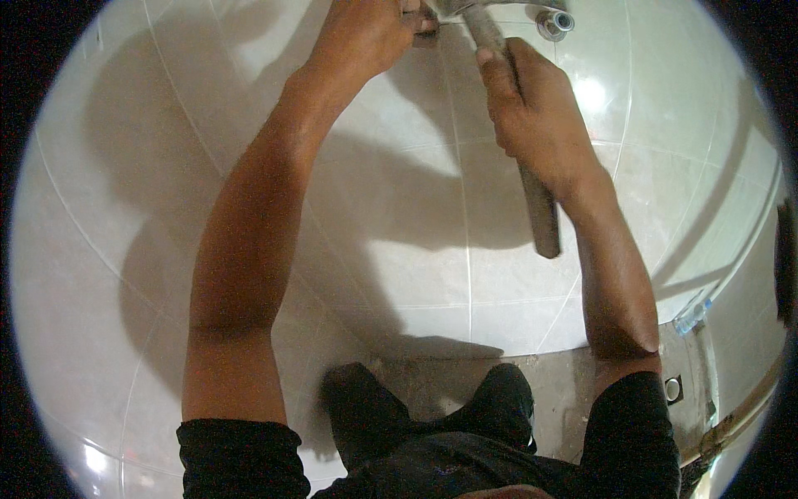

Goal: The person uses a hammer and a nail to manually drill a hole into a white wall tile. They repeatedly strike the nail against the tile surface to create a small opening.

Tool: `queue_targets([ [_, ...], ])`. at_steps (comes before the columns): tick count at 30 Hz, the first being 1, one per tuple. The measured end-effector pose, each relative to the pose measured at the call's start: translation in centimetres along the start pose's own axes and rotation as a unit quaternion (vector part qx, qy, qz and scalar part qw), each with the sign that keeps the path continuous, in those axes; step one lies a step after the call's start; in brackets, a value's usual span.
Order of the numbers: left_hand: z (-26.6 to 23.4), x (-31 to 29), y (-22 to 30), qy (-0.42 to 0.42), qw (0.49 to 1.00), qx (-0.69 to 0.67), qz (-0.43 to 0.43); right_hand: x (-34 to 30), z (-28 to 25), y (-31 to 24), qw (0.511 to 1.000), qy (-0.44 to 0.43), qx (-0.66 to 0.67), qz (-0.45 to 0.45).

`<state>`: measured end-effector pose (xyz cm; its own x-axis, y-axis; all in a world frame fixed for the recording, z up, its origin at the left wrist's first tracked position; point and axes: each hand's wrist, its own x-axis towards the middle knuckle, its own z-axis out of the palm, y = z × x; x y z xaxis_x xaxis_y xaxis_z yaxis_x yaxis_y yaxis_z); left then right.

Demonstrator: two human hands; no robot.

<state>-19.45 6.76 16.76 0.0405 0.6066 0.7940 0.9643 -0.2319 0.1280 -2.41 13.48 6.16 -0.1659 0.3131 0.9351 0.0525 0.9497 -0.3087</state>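
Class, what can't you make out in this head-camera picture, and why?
All in the head view:
Full head shape of the hammer: cut off by the upper edge.
What the left hand holds, if anything: hand partly cut off by the upper edge.
Dark object at right: cut off by the fisheye rim.
Contents of the clear bottle: too small.

Legible txt, nos. & signs: none. Dark shirt (490,456), lower ctr., w/ faint purplish mark (446,471), too small & blurred to tell if lettering. Clear bluish bottle (693,317), far R: surface too small to read any label.
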Motion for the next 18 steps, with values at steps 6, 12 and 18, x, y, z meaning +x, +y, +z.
queue_targets([
  [6, -1.1, 1.2, 0.5, 0.025, 0.990, 0.126, 0.054, 0.0, -0.2, -1.5, 0.999, 0.048, 0.009, 0.005],
  [12, -1.9, 1.1, 0.0, 0.036, 0.992, 0.069, 0.103, 0.0, -0.1, -2.4, 0.994, 0.104, 0.041, 0.013],
  [18, -0.1, 0.0, -1.8, 0.093, 0.973, 0.126, 0.173, -1.3, 1.0, -0.1, 0.999, 0.034, -0.004, 0.017],
])
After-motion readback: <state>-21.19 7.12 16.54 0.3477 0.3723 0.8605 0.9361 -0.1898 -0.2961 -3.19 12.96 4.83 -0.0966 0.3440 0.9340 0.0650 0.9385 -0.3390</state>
